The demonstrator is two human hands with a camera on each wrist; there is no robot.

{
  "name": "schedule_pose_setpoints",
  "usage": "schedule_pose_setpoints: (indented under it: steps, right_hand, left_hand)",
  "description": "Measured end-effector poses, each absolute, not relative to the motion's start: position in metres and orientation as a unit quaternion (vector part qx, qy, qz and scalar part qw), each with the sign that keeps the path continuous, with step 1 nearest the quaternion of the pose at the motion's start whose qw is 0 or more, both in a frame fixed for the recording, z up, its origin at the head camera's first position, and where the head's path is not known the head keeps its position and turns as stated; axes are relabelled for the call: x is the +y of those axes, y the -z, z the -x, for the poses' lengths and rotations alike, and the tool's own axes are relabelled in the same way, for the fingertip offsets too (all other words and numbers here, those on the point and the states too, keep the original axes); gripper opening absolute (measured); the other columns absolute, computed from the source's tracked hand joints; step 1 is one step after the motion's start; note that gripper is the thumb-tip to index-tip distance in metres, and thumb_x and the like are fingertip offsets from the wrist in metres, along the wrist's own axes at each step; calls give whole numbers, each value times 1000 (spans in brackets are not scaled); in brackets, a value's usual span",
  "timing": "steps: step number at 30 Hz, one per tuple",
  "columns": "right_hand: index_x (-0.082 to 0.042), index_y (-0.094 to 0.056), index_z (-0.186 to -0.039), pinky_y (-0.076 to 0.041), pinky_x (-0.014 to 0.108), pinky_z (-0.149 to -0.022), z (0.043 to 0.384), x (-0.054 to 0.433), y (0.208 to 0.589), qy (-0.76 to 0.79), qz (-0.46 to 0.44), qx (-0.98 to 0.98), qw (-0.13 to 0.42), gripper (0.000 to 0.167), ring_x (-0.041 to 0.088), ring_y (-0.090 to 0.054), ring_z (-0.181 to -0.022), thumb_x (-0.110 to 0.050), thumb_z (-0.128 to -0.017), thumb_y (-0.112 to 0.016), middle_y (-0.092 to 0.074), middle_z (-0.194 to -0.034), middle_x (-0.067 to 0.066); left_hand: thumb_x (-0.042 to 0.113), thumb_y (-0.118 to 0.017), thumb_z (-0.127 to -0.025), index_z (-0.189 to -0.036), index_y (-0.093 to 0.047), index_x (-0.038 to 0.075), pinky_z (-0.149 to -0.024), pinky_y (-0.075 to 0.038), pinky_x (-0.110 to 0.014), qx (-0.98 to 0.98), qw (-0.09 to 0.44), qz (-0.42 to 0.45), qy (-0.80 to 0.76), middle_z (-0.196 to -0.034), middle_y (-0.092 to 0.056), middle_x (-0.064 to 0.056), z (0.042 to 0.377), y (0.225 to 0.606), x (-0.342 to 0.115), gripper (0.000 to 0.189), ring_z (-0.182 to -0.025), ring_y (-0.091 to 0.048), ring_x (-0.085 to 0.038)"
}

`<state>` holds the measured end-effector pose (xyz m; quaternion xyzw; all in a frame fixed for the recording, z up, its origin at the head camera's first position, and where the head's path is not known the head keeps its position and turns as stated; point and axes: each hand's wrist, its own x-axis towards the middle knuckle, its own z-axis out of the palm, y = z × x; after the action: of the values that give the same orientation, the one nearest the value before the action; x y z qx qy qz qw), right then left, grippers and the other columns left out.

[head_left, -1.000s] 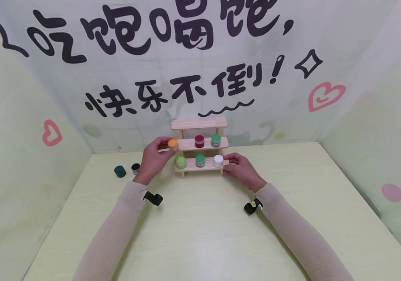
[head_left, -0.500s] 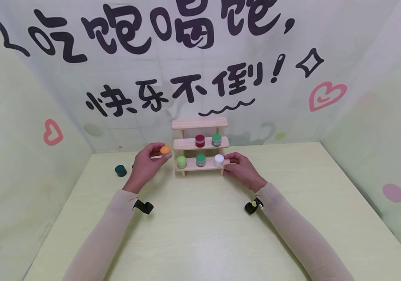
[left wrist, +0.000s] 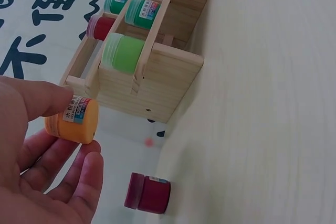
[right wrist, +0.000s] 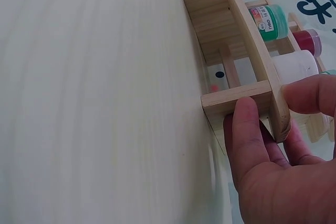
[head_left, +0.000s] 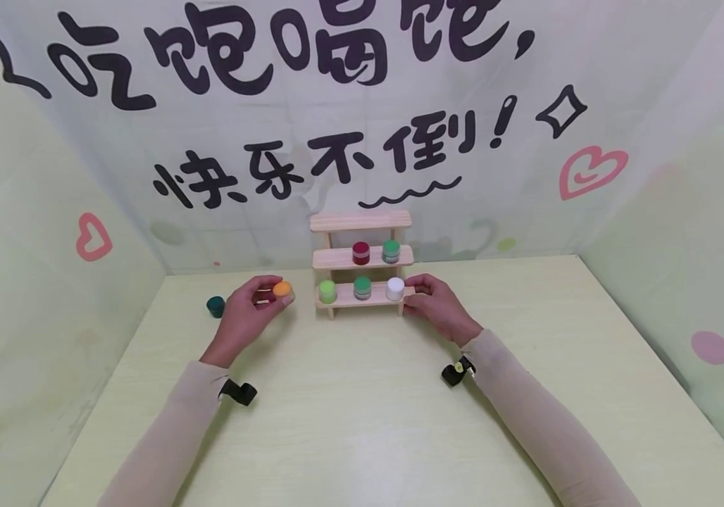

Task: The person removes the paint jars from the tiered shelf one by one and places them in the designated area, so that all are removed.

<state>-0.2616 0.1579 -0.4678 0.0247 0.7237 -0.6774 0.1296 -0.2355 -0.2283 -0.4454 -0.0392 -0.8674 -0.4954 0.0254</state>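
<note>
In my left hand (head_left: 243, 318), an orange paint jar (head_left: 282, 291) is pinched between thumb and fingers, left of a small three-tier wooden rack (head_left: 362, 222). Seen from the left wrist, the orange jar (left wrist: 79, 121) has its label facing up. My right hand (head_left: 441, 308) grips the right end of the rack's lowest shelf. That shelf carries a light green jar (head_left: 327, 292), a green jar (head_left: 363, 289) and a white jar (head_left: 395, 289). On the middle shelf stand a dark red jar (head_left: 360, 253) and another green jar (head_left: 391, 252).
A dark teal jar (head_left: 215, 306) stands on the table (head_left: 362, 408) left of my left hand. The left wrist view shows a maroon jar (left wrist: 148, 193) on the table, mostly hidden from the head view. A printed cloth backdrop (head_left: 489, 204) hangs behind the rack.
My left hand has carried the orange jar from the left end of the middle shelf leftward and toward me, clear of the rack. The right hand has kept its grip in place.
</note>
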Motion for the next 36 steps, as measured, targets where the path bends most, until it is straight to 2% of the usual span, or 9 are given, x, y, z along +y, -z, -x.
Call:
schedule_pose_setpoints:
  steps: [3,8,12,16,21,29,36]
  right_hand:
    - [-2,-53,-139,-63,35,-97,261,158,468,677,-23,724,130,41,25,-65,-112,-1,-99,-63,-60,-127,16]
    - [-1,-53,-139,-62,36,-99,261,158,469,677,-20,724,131,41,24,-65,-111,-1,-99,-64,-61,-126,16]
    - [1,-52,-139,-62,37,-100,261,158,469,681,-21,721,128,42,23,-65,-109,0,-99,-64,-61,-124,15]
    - [2,-52,-139,-61,38,-101,260,158,469,684,-18,718,124,42,21,-65,-107,2,-99,-64,-61,-122,14]
    - [3,-51,-139,-61,39,-101,260,158,469,688,-11,715,123,42,20,-66,-107,4,-98,-63,-61,-119,13]
    - [2,-52,-138,-61,39,-101,261,158,468,686,-14,718,121,42,21,-66,-108,2,-99,-64,-62,-121,14]
    - [2,-52,-138,-62,38,-100,260,158,469,682,-14,721,121,42,22,-66,-109,3,-98,-64,-62,-122,15]
  left_hand:
    - [47,-81,-93,-141,-63,17,-87,-59,-17,-862,20,39,504,-139,-65,-8,231,450,-236,59,-120,-68,-30]
    - [47,-82,-92,-139,-64,18,-84,-60,-17,-870,7,33,493,-138,-66,-8,224,455,-247,58,-118,-70,-31]
    - [45,-81,-93,-139,-64,16,-86,-61,-21,-887,2,36,460,-136,-68,-10,222,459,-255,57,-119,-70,-32]
    - [38,-81,-95,-136,-65,14,-90,-64,-32,-896,0,36,443,-132,-69,-12,221,463,-262,50,-121,-70,-34]
    - [37,-82,-94,-135,-66,14,-97,-62,-45,-901,-7,31,433,-133,-69,-11,220,470,-268,49,-125,-68,-35]
    - [34,-81,-95,-137,-65,10,-98,-61,-43,-900,-28,37,433,-132,-71,-15,221,474,-270,50,-124,-68,-35]
    - [29,-80,-97,-136,-64,8,-106,-56,-52,-905,-33,47,421,-132,-72,-16,222,478,-268,48,-123,-69,-35]
